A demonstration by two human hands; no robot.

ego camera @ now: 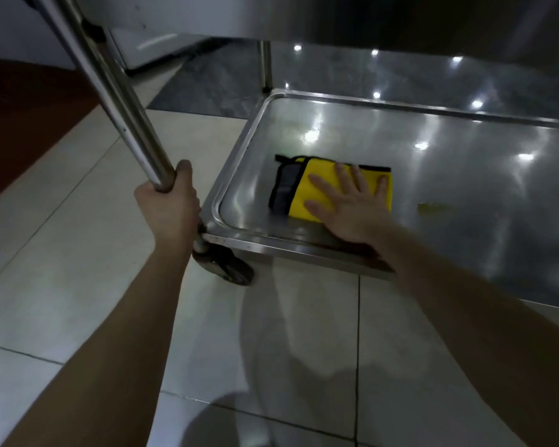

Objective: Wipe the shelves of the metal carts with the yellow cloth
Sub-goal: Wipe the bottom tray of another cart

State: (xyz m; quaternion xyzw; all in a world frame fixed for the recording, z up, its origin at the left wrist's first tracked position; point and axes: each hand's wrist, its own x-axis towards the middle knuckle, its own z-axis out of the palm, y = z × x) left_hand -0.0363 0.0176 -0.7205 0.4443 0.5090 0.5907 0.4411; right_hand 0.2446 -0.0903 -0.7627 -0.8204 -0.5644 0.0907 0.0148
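The folded yellow cloth (307, 191), with grey and black edging on its left side, lies flat on the bottom shelf (449, 195) of the metal cart, near the shelf's front left corner. My right hand (352, 204) presses down on the cloth with straight, spread fingers. My left hand (170, 201) grips the lower end of the cart's front left upright post (110, 85), just above the shelf corner. A small yellowish smear (436, 208) shows on the shelf to the right of the cloth.
A black caster wheel (231, 267) sits under the cart's front left corner on the pale tiled floor (78, 285). A second post (266, 64) rises at the back left corner. A dark mat (207, 88) lies behind the cart, and the shelf above overhangs the top of the view.
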